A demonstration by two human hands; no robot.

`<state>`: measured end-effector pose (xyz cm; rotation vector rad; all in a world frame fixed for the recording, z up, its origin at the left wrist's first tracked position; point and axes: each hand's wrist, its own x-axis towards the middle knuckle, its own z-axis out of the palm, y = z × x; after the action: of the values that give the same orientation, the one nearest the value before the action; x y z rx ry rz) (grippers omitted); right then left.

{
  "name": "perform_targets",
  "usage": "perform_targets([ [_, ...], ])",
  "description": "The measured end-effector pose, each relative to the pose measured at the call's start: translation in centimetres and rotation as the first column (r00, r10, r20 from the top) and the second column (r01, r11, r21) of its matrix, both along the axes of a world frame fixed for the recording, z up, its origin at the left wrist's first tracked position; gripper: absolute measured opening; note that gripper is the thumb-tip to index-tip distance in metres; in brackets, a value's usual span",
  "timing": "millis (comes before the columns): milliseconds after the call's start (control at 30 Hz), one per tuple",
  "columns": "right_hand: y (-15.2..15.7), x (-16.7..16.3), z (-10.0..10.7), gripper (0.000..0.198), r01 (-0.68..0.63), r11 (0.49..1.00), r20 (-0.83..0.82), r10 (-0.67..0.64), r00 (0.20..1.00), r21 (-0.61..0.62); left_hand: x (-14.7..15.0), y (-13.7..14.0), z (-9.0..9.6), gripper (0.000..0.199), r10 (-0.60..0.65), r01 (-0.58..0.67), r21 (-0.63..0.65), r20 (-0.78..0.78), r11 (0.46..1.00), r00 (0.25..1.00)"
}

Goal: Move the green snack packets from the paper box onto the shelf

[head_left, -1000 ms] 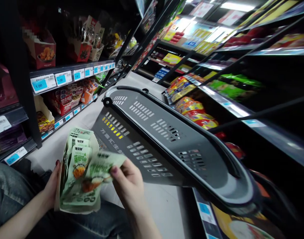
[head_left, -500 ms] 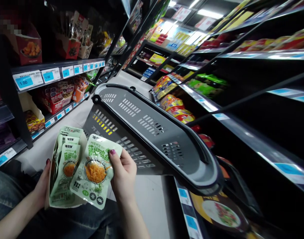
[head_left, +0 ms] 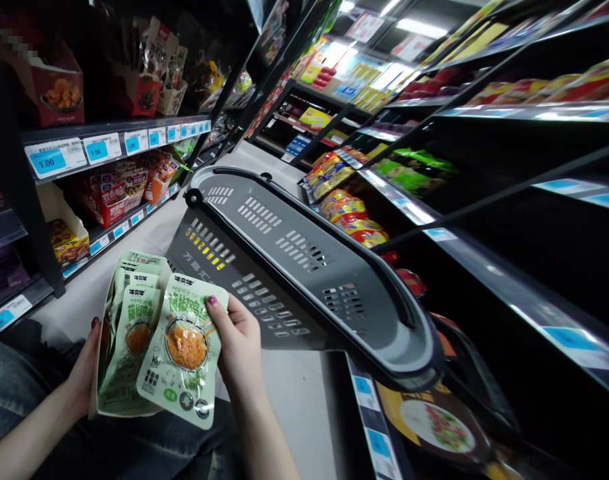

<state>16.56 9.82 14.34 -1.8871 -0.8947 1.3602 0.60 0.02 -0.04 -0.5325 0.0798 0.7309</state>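
- Floor (head_left: 304,393): pale, smooth aisle strip running between two dark shelving units.
- Left shelf (head_left: 114,130): red snack cartons (head_left: 54,93) on top; blue-and-white price tags (head_left: 54,159) along its edge.
- Shelf below (head_left: 129,223): red and orange snack packs (head_left: 117,190), an open carton (head_left: 67,237) at the near end.
- Right shelf (head_left: 414,213): yellow and red packets (head_left: 349,213) in front, green packets (head_left: 414,170) behind.

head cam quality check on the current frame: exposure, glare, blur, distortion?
Head view: ceiling lights blown out, shelf interiors at right nearly black; the green pouch in the right hand and the open carton in the left hand are sharp and evenly lit; the grey basket bows with wide-angle distortion; shelf edges smear toward the corners.
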Motion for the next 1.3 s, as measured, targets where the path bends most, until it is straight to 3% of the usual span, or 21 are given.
perform_targets([
  [167,0.3,0.0,-0.2,0.061,0.025,0.998,-0.055,-0.028,0.998,-0.050,0.1,0.0,0.0,0.048,0.056,-0.057,0.013,0.031,0.998,0.998],
  [467,0.2,0.0,-0.1,0.061,0.040,0.998,-0.051,-0.043,0.998,-0.043,0.0,0.5,0.9,0.048,0.050,-0.051,0.006,0.060,0.999,0.997],
  [633,0.1,0.1,-0.1,0.061,0.033,0.999,-0.027,-0.033,0.999,-0.016,0.0,0.7,1.2,0.044,0.060,-0.072,0.079,0.139,0.994,0.989],
  [800,-0.2,0.3,0.2,0.060,0.010,0.998,0.044,-0.013,0.999,0.060,-0.2,0.9,1.9,0.058,0.072,-0.081,0.122,0.079,0.989,0.994],
  [900,-0.4,0.4,0.4,0.059,-0.001,0.995,0.075,-0.006,0.997,0.099,-0.2,1.0,2.1,0.053,0.073,-0.089,0.175,0.096,0.981,0.993],
  [1133,-0.5,0.3,0.4,0.062,-0.019,0.996,0.095,0.011,0.995,0.083,-0.4,1.0,2.2,0.072,0.048,-0.068,0.104,0.180,0.992,0.982],
  [1300,-0.4,0.5,0.5,0.063,-0.021,0.996,0.105,0.012,0.994,0.088,-0.4,0.6,1.6,0.068,0.037,-0.054,0.122,0.137,0.991,0.990],
])
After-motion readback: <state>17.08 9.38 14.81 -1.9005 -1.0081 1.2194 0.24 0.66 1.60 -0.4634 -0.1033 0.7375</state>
